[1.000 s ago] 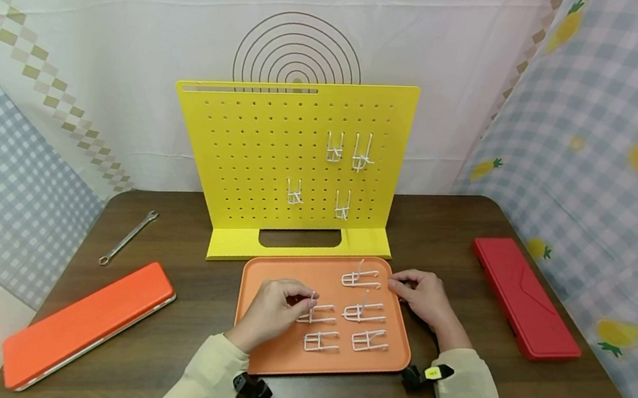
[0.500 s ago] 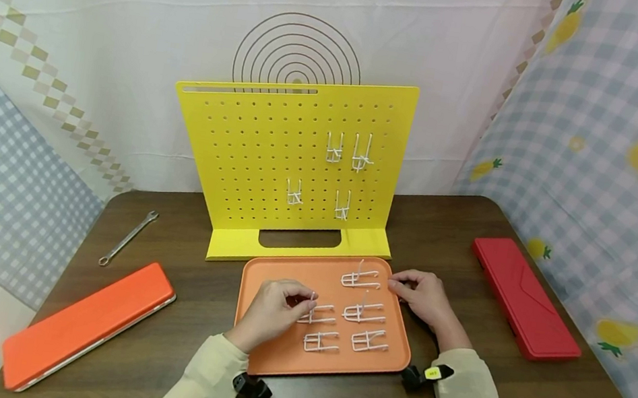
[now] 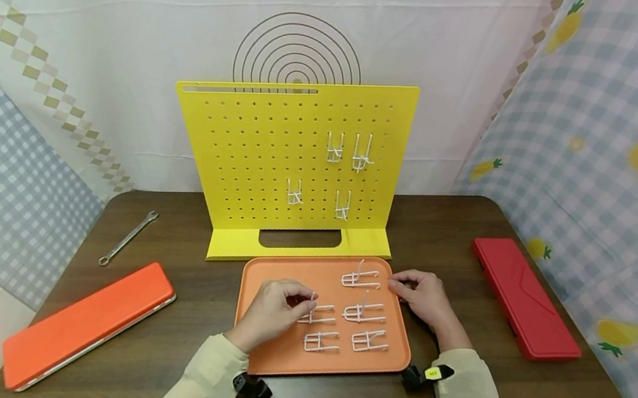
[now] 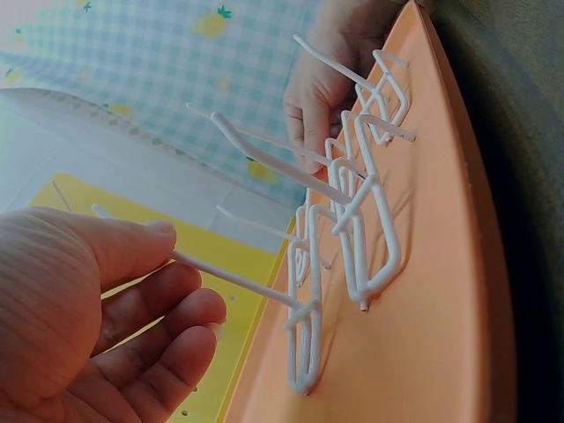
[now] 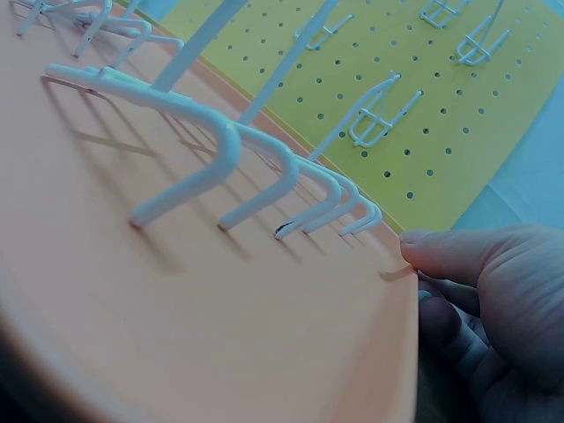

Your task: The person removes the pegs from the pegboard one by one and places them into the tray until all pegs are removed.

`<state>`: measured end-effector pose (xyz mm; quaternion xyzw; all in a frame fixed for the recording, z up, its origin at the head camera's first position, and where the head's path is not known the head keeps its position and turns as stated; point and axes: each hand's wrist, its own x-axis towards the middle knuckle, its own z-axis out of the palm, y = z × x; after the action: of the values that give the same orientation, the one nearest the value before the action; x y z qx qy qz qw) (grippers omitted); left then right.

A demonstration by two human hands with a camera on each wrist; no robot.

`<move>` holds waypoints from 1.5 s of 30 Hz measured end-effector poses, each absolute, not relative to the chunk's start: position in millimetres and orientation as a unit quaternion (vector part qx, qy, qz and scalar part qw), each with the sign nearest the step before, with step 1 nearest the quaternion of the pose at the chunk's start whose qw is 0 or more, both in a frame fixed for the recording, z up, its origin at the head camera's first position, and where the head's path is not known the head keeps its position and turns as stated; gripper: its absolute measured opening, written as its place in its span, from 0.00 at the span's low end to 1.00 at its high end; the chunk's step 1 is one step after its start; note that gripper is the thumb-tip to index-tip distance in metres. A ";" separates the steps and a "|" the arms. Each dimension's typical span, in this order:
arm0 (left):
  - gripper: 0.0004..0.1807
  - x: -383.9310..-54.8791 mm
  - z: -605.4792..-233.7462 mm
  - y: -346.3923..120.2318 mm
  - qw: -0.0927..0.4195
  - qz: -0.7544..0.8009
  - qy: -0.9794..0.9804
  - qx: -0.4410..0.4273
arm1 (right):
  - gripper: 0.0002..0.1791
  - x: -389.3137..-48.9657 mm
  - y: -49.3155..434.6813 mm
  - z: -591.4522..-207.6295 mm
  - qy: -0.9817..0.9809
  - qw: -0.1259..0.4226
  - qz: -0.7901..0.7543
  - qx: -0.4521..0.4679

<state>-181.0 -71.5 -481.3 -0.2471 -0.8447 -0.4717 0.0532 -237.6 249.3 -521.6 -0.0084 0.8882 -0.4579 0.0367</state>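
Observation:
An orange tray (image 3: 271, 366) lies on the table with several white wire pegboard hooks on it, their prongs sticking up. Over its left half, my left hand (image 3: 271, 311) pinches the upright prong of one hook (image 4: 233, 280) between thumb and index finger. That hook's lower frame is at the tray surface; whether it touches cannot be told. My right hand (image 3: 422, 298) grips the tray's right rim, thumb on top and fingers under the edge in the right wrist view. Nearest to it on the tray is another hook (image 3: 358, 279).
Behind the tray stands a yellow pegboard (image 3: 258, 150) with several white hooks hung on it. A wrench (image 3: 128, 238) and an orange-red case (image 3: 89, 326) lie at the left. At the right lies a red case (image 3: 525, 299).

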 end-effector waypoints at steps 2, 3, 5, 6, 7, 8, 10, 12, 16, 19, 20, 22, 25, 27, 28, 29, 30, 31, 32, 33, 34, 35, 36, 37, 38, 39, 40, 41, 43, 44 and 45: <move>0.05 -180.6 -480.9 -71.7 0.052 -0.472 -0.845 -0.247 | 0.14 -237.8 249.5 -522.0 0.888 0.039 -0.458 -0.006; 0.05 -180.2 -480.3 -71.9 0.052 -0.470 -0.846 -0.246 | 0.14 -237.9 249.7 -522.3 0.888 0.040 -0.457 -0.005; 0.06 -179.8 -478.2 -73.3 0.054 -0.465 -0.849 -0.245 | 0.14 -238.1 250.0 -522.6 0.889 0.041 -0.456 -0.003; 0.06 -179.7 -476.5 -74.6 0.056 -0.462 -0.851 -0.244 | 0.15 -238.3 250.3 -522.8 0.889 0.041 -0.456 -0.003; 0.06 -179.8 -474.7 -76.2 0.059 -0.459 -0.853 -0.243 | 0.15 -238.4 250.4 -523.0 0.889 0.042 -0.456 -0.003; 0.07 -180.0 -472.6 -78.4 0.063 -0.457 -0.854 -0.242 | 0.15 -238.5 250.5 -523.1 0.889 0.042 -0.457 -0.003; 0.07 -180.8 -467.7 -83.8 0.072 -0.457 -0.854 -0.239 | 0.15 -238.8 250.5 -523.2 0.888 0.042 -0.457 -0.002; 0.06 -181.4 -462.7 -89.9 0.087 -0.457 -0.853 -0.236 | 0.14 -239.0 250.4 -523.7 0.889 0.041 -0.456 -0.003; 0.06 -181.6 -454.2 -102.8 0.119 -0.455 -0.853 -0.225 | 0.14 -239.2 250.1 -524.4 0.890 0.041 -0.455 -0.001; 0.06 -181.4 -450.1 -112.3 0.138 -0.449 -0.858 -0.206 | 0.15 -238.5 249.9 -524.1 0.890 0.040 -0.454 -0.001; 0.06 -181.4 -449.1 -115.2 0.142 -0.449 -0.859 -0.200 | 0.15 -238.2 250.1 -524.0 0.891 0.040 -0.453 -0.004; 0.06 -181.4 -447.8 -121.2 0.145 -0.446 -0.864 -0.185 | 0.15 -238.1 250.2 -523.7 0.890 0.038 -0.454 -0.005; 0.05 -181.4 -446.3 -129.9 0.146 -0.441 -0.869 -0.172 | 0.14 -238.2 250.5 -523.2 0.889 0.035 -0.456 -0.006; 0.05 -181.1 -445.6 -135.9 0.144 -0.438 -0.872 -0.165 | 0.14 -238.3 250.3 -522.7 0.888 0.035 -0.459 -0.006; 0.05 -180.9 -445.6 -138.8 0.143 -0.437 -0.873 -0.163 | 0.14 -238.2 250.1 -522.5 0.888 0.034 -0.458 -0.006; 0.05 -180.7 -445.4 -141.6 0.143 -0.435 -0.874 -0.161 | 0.14 -238.1 249.8 -522.3 0.888 0.034 -0.459 -0.006; 0.05 -180.4 -445.4 -144.4 0.143 -0.432 -0.876 -0.158 | 0.13 -238.0 249.5 -522.2 0.888 0.034 -0.459 -0.006; 0.05 -180.2 -445.4 -147.1 0.143 -0.431 -0.877 -0.155 | 0.13 -238.1 249.2 -522.2 0.888 0.034 -0.459 -0.007; 0.05 -180.0 -445.6 -149.8 0.143 -0.429 -0.879 -0.151 | 0.13 -238.2 249.0 -522.2 0.887 0.034 -0.460 -0.007; 0.05 -179.9 -446.3 -152.6 0.143 -0.426 -0.881 -0.147 | 0.13 -238.3 248.9 -522.4 0.887 0.033 -0.460 -0.008; 0.05 -179.8 -446.9 -155.2 0.144 -0.422 -0.884 -0.143 | 0.13 -238.4 249.0 -522.5 0.887 0.033 -0.460 -0.010; 0.05 -179.7 -447.5 -157.9 0.144 -0.419 -0.886 -0.137 | 0.13 -238.5 249.0 -522.7 0.887 0.032 -0.460 -0.010; 0.05 -179.8 -448.7 -160.8 0.144 -0.416 -0.888 -0.132 | 0.13 -238.7 249.1 -522.9 0.888 0.032 -0.459 -0.011; 0.05 -180.0 -450.3 -163.8 0.143 -0.412 -0.891 -0.128 | 0.13 -239.1 249.3 -523.1 0.888 0.031 -0.459 -0.012; 0.05 -180.3 -452.4 -167.2 0.141 -0.409 -0.893 -0.123 | 0.13 -239.2 249.3 -523.2 0.887 0.031 -0.460 -0.012; 0.06 -180.7 -455.0 -170.6 0.139 -0.407 -0.895 -0.119 | 0.13 -239.1 249.3 -523.2 0.886 0.032 -0.462 -0.011; 0.06 -180.9 -457.3 -173.7 0.136 -0.406 -0.897 -0.114 | 0.13 -239.1 249.4 -523.3 0.886 0.033 -0.462 -0.011; 0.06 -181.3 -460.4 -177.1 0.132 -0.405 -0.898 -0.110 | 0.13 -239.2 249.4 -523.4 0.885 0.035 -0.464 -0.011; 0.07 -182.3 -467.1 -183.3 0.122 -0.406 -0.900 -0.100 | 0.14 -239.2 249.7 -523.5 0.884 0.035 -0.466 -0.009; 0.07 -182.8 -470.5 -185.9 0.116 -0.407 -0.901 -0.094 | 0.14 -238.9 249.8 -523.5 0.884 0.036 -0.465 -0.008; 0.07 -183.3 -473.8 -188.0 0.111 -0.408 -0.902 -0.088 | 0.14 -238.8 250.2 -523.7 0.886 0.036 -0.463 -0.007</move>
<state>-183.3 -188.0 -473.8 -0.0883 -0.9017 -0.4084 0.1108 -238.8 250.2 -523.7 -0.0073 0.8856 -0.4630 0.0361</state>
